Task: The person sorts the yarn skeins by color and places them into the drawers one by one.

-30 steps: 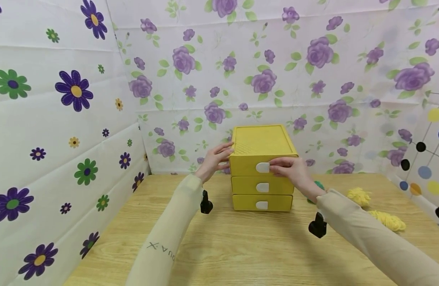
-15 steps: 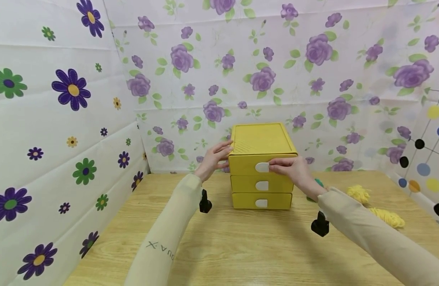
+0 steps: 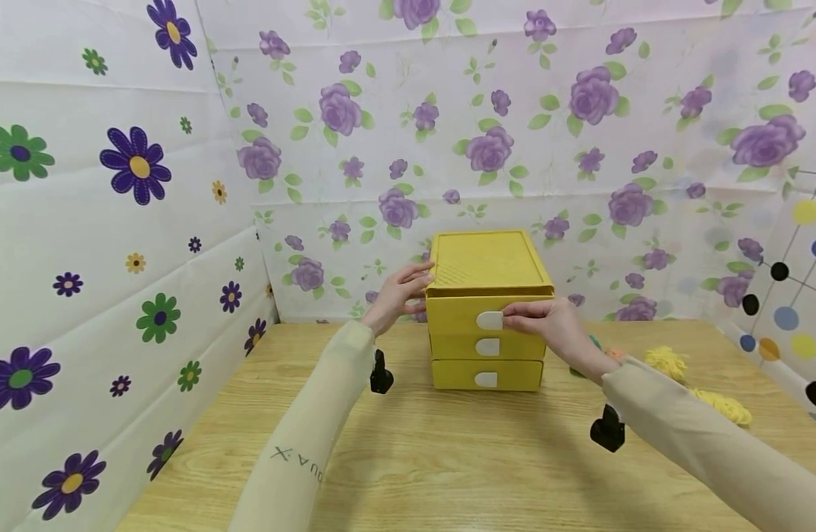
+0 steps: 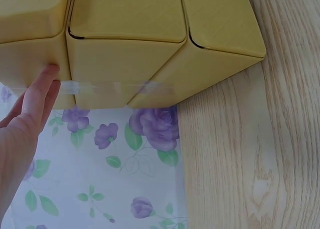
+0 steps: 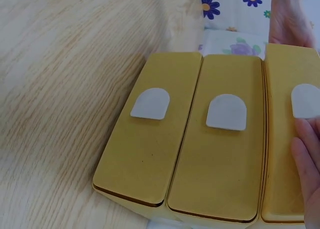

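A yellow three-drawer storage box point(image 3: 491, 257) stands on the wooden table, each drawer front bearing a white tab handle. My right hand point(image 3: 559, 329) pinches the right edge of the top drawer's handle point(image 3: 490, 320) between thumb and fingers. That top drawer point(image 3: 451, 316) sticks out a little, with a narrow dark gap under the box's top edge. The middle drawer and the bottom drawer point(image 5: 145, 144) sit closed in the right wrist view. Extended fingers of my left hand point(image 3: 396, 297) rest against the box's left side; the left wrist view shows fingertips point(image 4: 49, 71) on that wall.
Yellow yarn bundles point(image 3: 666, 362) lie on the table point(image 3: 408, 458) to the right. A green item and an orange item point(image 3: 616, 355) are partly hidden behind my right wrist. Floral sheets point(image 3: 355, 133) hang behind and at the left; a dotted one hangs right.
The top drawer has come slightly forward out of the box, drawn by my right hand, which moved toward me with it. My left hand has stayed at the box's side.
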The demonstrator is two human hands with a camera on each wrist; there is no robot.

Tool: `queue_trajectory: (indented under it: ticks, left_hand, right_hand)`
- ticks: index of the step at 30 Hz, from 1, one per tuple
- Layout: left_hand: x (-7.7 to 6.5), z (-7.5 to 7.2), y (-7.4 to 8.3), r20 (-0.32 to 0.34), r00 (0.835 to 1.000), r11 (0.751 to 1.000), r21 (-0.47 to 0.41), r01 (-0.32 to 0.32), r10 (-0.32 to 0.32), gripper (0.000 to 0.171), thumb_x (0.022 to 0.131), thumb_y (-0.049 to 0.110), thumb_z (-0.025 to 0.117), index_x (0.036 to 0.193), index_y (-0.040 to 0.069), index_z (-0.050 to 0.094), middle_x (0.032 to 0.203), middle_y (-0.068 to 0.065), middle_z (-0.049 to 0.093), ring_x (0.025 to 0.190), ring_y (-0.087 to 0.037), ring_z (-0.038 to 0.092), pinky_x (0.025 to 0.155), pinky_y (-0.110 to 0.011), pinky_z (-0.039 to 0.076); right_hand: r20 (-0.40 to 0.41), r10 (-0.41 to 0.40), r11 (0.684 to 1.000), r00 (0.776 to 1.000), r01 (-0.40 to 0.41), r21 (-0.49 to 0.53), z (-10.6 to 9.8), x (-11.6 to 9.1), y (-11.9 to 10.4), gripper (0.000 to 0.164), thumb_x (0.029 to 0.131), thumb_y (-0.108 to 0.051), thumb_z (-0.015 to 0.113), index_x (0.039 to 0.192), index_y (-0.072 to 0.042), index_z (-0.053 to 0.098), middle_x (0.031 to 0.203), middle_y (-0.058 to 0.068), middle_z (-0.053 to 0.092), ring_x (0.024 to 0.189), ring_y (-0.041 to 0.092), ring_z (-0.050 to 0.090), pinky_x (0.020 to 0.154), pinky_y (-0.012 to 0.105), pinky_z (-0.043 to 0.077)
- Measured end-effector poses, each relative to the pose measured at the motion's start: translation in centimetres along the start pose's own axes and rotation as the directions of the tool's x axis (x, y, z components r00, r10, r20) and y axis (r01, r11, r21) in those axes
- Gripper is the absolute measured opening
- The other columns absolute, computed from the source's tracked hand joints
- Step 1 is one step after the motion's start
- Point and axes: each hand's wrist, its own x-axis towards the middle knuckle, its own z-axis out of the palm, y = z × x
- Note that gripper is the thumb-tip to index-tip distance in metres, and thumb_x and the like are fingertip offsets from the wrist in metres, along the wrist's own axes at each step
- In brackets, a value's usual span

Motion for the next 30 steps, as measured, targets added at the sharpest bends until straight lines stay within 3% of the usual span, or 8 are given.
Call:
queue_trajectory:
  ticks: [10, 22, 30]
  left_hand:
    - [0.2, -0.3, 0.3, 0.054, 0.998, 0.999, -0.042, 0.031, -0.029, 0.044, 0.093, 0.022, 0.054, 0.136, 0.016, 0.043, 0.127, -0.013, 0.040, 0.109, -0.036, 0.045, 0.080, -0.043, 0.046]
    - [0.3, -0.2, 0.2, 0.043, 0.999, 0.999, -0.030, 0.033, -0.031, 0.044, 0.092, 0.022, 0.055, 0.135, 0.018, 0.045, 0.122, -0.010, 0.046, 0.105, -0.031, 0.049, 0.080, -0.044, 0.045]
    - [0.2, -0.2, 0.2, 0.038, 0.999, 0.999, -0.012, 0.031, -0.031, 0.042, 0.093, 0.022, 0.053, 0.135, 0.019, 0.044, 0.122, -0.010, 0.046, 0.105, -0.030, 0.050, 0.080, -0.044, 0.045]
  right_hand:
    - [0.010, -0.011, 0.999, 1.000, 0.011, 0.041, 0.2, -0.7, -0.4, 0.027, 0.084, -0.009, 0.064, 0.105, 0.007, 0.065, 0.098, 0.016, 0.064, 0.089, 0.021, 0.062, 0.081, 0.044, 0.044]
    - [0.003, 0.002, 0.998, 1.000, -0.003, 0.066, 0.3, -1.5, -0.7, 0.027, 0.083, -0.007, 0.066, 0.104, 0.009, 0.064, 0.096, 0.017, 0.064, 0.086, 0.023, 0.063, 0.079, 0.046, 0.044]
    - [0.025, -0.015, 0.997, 1.000, 0.013, 0.077, 0.4, -2.1, -1.2, 0.025, 0.084, -0.002, 0.063, 0.105, 0.011, 0.063, 0.098, 0.019, 0.063, 0.086, 0.024, 0.063, 0.076, 0.040, 0.047]
